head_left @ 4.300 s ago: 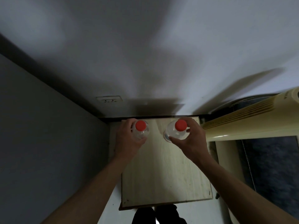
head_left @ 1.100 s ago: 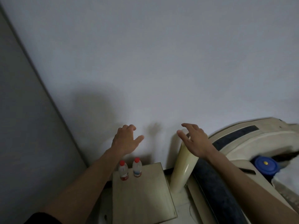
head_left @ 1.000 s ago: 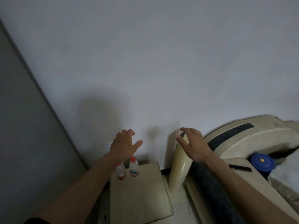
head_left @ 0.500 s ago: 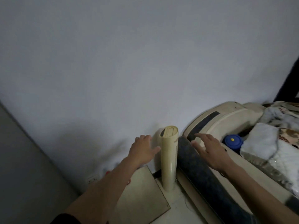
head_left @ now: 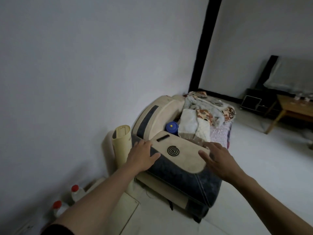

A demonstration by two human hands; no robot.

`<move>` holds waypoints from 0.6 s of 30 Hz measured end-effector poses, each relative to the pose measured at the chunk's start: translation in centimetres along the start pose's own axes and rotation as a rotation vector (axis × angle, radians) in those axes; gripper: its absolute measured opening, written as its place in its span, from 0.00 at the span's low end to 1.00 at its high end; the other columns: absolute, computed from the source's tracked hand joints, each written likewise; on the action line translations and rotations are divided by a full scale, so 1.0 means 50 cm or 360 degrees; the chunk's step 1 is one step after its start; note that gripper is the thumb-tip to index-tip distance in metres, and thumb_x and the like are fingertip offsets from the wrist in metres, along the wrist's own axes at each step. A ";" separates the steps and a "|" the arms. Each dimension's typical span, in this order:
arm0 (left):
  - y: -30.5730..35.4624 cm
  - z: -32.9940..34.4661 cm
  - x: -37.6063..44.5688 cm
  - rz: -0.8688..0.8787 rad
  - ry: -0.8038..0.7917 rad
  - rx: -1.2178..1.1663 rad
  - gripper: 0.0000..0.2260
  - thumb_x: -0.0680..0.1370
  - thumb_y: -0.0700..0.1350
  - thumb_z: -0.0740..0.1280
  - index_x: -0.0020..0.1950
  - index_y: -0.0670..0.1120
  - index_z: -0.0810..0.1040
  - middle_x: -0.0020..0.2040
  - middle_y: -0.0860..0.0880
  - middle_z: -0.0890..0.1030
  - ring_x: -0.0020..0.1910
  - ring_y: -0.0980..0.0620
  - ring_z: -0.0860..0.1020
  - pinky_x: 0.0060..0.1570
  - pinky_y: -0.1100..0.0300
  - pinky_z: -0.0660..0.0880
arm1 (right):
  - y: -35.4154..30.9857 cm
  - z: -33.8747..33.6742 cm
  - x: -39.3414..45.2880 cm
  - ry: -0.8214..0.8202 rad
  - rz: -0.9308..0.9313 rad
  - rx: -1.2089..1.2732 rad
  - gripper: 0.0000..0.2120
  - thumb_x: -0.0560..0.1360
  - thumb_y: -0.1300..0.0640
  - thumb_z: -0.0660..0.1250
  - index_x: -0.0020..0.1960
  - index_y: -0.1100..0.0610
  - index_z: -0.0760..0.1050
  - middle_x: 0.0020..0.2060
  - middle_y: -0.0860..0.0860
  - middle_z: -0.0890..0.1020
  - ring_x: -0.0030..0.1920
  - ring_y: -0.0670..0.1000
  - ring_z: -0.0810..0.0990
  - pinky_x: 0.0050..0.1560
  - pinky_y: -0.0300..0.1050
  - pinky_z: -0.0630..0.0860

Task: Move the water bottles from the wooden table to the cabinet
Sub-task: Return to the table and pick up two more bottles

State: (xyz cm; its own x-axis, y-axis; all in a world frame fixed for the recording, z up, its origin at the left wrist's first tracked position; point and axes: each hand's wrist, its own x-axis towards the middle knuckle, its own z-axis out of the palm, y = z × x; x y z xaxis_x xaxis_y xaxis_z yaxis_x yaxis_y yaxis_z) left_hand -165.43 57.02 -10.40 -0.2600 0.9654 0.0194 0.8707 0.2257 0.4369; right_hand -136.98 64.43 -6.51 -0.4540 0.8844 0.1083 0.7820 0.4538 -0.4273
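Bottles by the wall, hands spread and empty

Bottles first: two clear plastic water bottles with round red caps stand side by side, low and to the left of the left hand, behind its forearm and close against the pale wall. The nearer one is partly hidden by the arm, so only its cap and shoulder show. They sit on a flat, light-coloured surface whose squared corner shows just right of the forearm; its material is too dim to make out.

The left hand is open, fingers spread wide, palm down, holding nothing. The right hand is likewise wide open and empty, palm down. Both hang over a padded sofa arm of cream and dark blue fabric. Between the hands a black spiral coil lies on the cream cloth. Just left of the left hand stands a cream cylinder with a flat top. Beyond the hands lie a round blue lid and heaped, rumpled blankets. Far right of the right hand is a wooden table.
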 end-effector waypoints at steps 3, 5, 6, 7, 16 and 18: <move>0.074 0.023 0.001 0.0166 -0.0058 0.0050 0.28 0.79 0.62 0.63 0.73 0.47 0.68 0.71 0.47 0.70 0.70 0.45 0.67 0.66 0.48 0.70 | 0.037 -0.043 -0.068 0.0101 0.0112 -0.0066 0.29 0.76 0.32 0.52 0.70 0.47 0.69 0.69 0.51 0.74 0.64 0.54 0.73 0.62 0.55 0.74; 0.130 0.039 0.004 0.0280 -0.0080 0.0128 0.28 0.78 0.63 0.62 0.72 0.48 0.68 0.71 0.47 0.70 0.70 0.45 0.67 0.66 0.48 0.70 | 0.069 -0.073 -0.112 0.0170 0.0209 -0.0118 0.26 0.78 0.36 0.54 0.70 0.47 0.69 0.70 0.51 0.73 0.67 0.54 0.71 0.64 0.56 0.73; 0.160 0.046 0.004 0.0330 -0.0094 0.0153 0.28 0.78 0.63 0.62 0.72 0.48 0.68 0.71 0.47 0.70 0.70 0.45 0.67 0.66 0.48 0.70 | 0.084 -0.090 -0.134 0.0191 0.0261 -0.0136 0.28 0.77 0.34 0.53 0.71 0.47 0.69 0.71 0.50 0.72 0.68 0.54 0.70 0.65 0.58 0.72; 0.190 0.054 0.005 0.0379 -0.0104 0.0164 0.28 0.78 0.64 0.62 0.72 0.48 0.68 0.71 0.47 0.69 0.70 0.44 0.67 0.67 0.48 0.69 | 0.099 -0.105 -0.158 0.0205 0.0313 -0.0139 0.30 0.76 0.32 0.51 0.71 0.46 0.68 0.72 0.50 0.71 0.70 0.55 0.69 0.66 0.59 0.72; 0.509 0.156 -0.056 0.0695 -0.0178 0.0191 0.27 0.78 0.64 0.62 0.71 0.48 0.68 0.70 0.47 0.70 0.70 0.45 0.67 0.65 0.48 0.70 | 0.292 -0.244 -0.408 0.0467 0.0670 -0.0117 0.25 0.80 0.38 0.55 0.73 0.48 0.67 0.73 0.48 0.69 0.71 0.53 0.66 0.66 0.55 0.68; 0.583 0.190 -0.094 0.0750 -0.0224 0.0231 0.26 0.78 0.64 0.62 0.69 0.48 0.69 0.69 0.47 0.71 0.69 0.45 0.66 0.64 0.48 0.70 | 0.346 -0.270 -0.475 0.0492 0.0742 -0.0089 0.25 0.80 0.39 0.55 0.73 0.48 0.67 0.73 0.47 0.68 0.72 0.53 0.65 0.66 0.55 0.66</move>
State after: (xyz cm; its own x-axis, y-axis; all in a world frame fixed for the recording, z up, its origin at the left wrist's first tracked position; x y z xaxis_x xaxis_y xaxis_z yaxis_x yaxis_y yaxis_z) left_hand -134.84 60.30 -6.28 0.2250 0.9726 0.0589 0.9314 -0.2324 0.2803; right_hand -106.90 52.75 -4.35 0.0849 0.9798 0.1808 0.8952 0.0047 -0.4456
